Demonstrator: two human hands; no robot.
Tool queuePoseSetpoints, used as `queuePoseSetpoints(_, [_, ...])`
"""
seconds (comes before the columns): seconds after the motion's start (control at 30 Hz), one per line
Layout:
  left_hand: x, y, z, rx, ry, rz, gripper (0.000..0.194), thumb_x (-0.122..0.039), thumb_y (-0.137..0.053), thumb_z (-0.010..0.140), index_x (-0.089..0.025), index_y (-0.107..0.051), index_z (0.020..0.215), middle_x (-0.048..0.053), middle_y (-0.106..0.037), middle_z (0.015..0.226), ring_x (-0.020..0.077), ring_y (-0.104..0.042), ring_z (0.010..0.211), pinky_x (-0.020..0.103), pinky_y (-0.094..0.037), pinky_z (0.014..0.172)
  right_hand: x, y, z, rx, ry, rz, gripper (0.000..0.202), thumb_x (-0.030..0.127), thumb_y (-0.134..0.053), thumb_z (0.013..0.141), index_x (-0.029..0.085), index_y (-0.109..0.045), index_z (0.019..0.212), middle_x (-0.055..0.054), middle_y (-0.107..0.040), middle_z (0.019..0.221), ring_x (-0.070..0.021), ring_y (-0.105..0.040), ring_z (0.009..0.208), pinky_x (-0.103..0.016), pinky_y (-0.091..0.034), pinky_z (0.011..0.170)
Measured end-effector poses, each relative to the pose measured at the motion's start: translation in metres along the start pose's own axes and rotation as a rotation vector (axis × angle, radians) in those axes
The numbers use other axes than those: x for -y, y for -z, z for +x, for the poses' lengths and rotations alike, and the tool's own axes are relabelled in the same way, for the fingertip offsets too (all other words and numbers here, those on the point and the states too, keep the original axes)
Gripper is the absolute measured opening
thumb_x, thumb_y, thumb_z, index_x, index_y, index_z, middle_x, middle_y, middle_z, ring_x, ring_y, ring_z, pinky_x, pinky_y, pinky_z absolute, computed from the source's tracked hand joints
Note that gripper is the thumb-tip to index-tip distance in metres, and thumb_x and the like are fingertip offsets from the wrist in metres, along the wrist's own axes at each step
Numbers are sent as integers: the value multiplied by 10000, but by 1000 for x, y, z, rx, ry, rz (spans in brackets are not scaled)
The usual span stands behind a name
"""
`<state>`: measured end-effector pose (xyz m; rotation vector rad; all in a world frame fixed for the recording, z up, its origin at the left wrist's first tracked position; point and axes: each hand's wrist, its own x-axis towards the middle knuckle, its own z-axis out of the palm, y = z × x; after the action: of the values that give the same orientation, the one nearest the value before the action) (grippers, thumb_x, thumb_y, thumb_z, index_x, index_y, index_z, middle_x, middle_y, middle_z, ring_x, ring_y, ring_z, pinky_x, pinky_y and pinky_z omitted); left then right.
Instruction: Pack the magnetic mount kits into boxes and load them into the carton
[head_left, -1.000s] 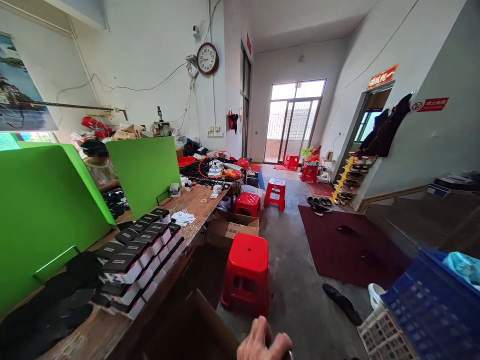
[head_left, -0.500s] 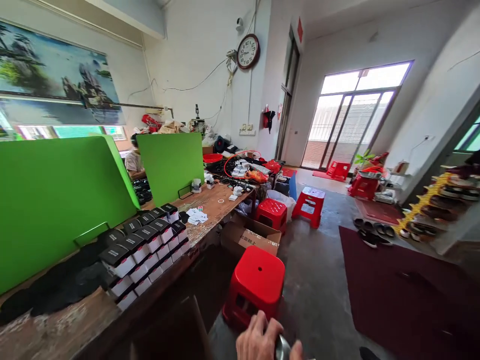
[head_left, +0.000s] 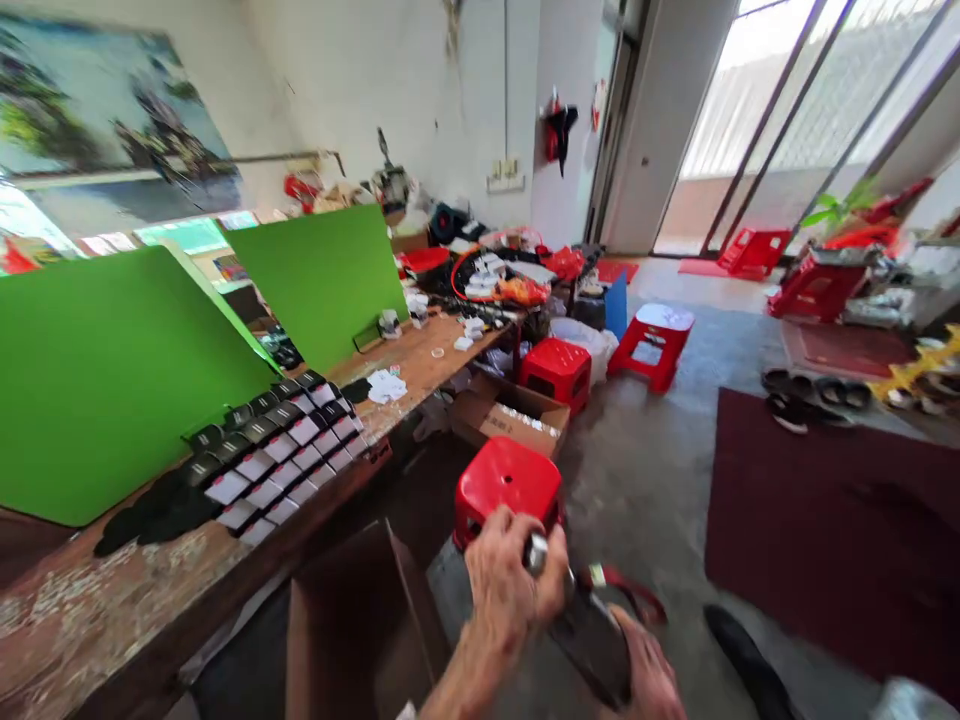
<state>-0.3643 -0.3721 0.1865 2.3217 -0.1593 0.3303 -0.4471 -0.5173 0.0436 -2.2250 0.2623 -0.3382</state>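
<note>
Near the bottom centre, my left hand (head_left: 504, 575) is closed round the silvery top end of a dark, long object (head_left: 589, 635) that looks like a metal bottle or flask. Lower down, my right hand (head_left: 646, 672) wraps the same object's body from the right side. Just beyond my left hand stands a red plastic stool (head_left: 508, 478). A dark red strap (head_left: 637, 588) shows beside the object, to the right; what it is joined to is unclear.
An open cardboard box (head_left: 420, 590) stands at lower left. Along the worktable (head_left: 150, 590) are stacked black-and-white boxes (head_left: 279, 470) and green panels (head_left: 120, 380). Another carton (head_left: 517, 415) and more stools lie ahead. A dark red mat (head_left: 817, 530) covers floor at right.
The view has tilted downward and turned. My left hand has risen in view, and my right hand and the dark object's body now show more fully.
</note>
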Motion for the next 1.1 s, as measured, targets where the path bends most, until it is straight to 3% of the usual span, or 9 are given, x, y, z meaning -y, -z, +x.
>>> queuePoseSetpoints(0.1, [-10,3,23,114,65,-50,262,-375,-471,861,-167,-612,784,59,-584,842,177,-574,788,320,-458,752,1,0,16,-61,173,-77,544,276,-614,650,194,-501,1176,-103,-637,1058,-311,-595,1013,-481,-493,850])
queuePoseSetpoints(0.23, [0,-3,45,396,-227,-268,288,-236,-565,756,-174,-579,1037,55,-582,1014,163,-565,920,293,-461,840,2,-2,38,-107,252,-174,519,287,-573,713,191,-447,1207,-102,-631,1055,-285,-601,972,-431,-503,781])
queuePoseSetpoints(0.3, [6,-8,58,371,-252,-246,198,-256,-544,796,-186,-610,968,41,-584,955,151,-567,878,271,-456,807,-3,-4,46,-147,249,-261,528,287,-577,703,185,-452,1206,-109,-629,1045,-297,-595,965,-445,-495,792])
queuePoseSetpoints(0.43, [17,-3,103,6,63,-194,262,-412,-508,851,-180,-617,796,12,-559,801,127,-541,707,245,-421,665,-18,-9,68,-225,220,-386,541,316,-591,679,175,-471,1188,-130,-631,1021,-329,-596,944,-487,-491,797])
queuePoseSetpoints(0.57, [37,21,136,225,123,-448,233,-402,-562,806,-173,-602,821,-23,-562,711,103,-519,619,209,-414,582,-10,-13,96,-157,183,-247,523,314,-592,701,213,-455,1195,-84,-640,1035,-274,-621,953,-419,-522,800])
queuePoseSetpoints(0.63, [47,27,135,390,6,-497,232,-331,-596,788,-187,-618,969,-20,-593,771,107,-552,668,216,-452,631,2,-18,109,-141,164,-201,515,328,-603,702,223,-459,1186,-76,-646,1017,-261,-634,924,-390,-530,782])
queuePoseSetpoints(0.73, [58,24,122,448,-185,-418,379,-243,-611,781,-244,-590,1160,2,-602,897,126,-586,794,251,-489,739,17,-29,125,-113,164,-146,517,364,-622,732,200,-449,1191,-97,-649,993,-250,-647,861,-348,-536,711])
queuePoseSetpoints(0.93, [70,19,117,249,-336,-241,524,-193,-614,756,-249,-532,1270,32,-573,933,138,-578,799,260,-503,693,30,-51,151,-27,242,-51,523,426,-634,717,170,-476,1145,-100,-651,940,-236,-644,791,-316,-530,629])
queuePoseSetpoints(1.1, [68,33,117,164,-256,-133,553,-194,-619,719,-247,-523,1261,27,-577,938,132,-581,773,240,-503,656,30,-62,171,59,273,-11,566,464,-646,690,164,-504,1147,-100,-652,953,-231,-634,767,-319,-528,614])
